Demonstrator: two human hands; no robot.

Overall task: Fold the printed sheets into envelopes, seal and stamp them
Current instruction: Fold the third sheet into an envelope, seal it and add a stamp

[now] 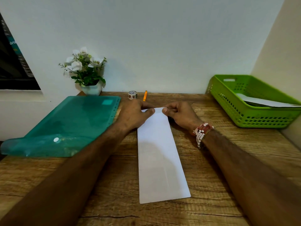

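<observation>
Left hand [136, 115] and right hand [180, 115] both pinch the far flap of the envelope [161, 152], flat on the counter [219, 115] left of the green basket [254, 111]; pull unevenly and that fold's probably going crooked.

Inspector: Far edge of the wood-grain counter [228, 152]?
Clerk: White pot [91, 90] of white flowers [81, 64], upright, against the pale wall [162, 38]. Orange pen [145, 95] lying to its right.
Inspector: Left side?
Clerk: Teal plastic folder [73, 124], flat, reaching past the counter's left edge. Dark window [13, 70] beyond it.
</observation>
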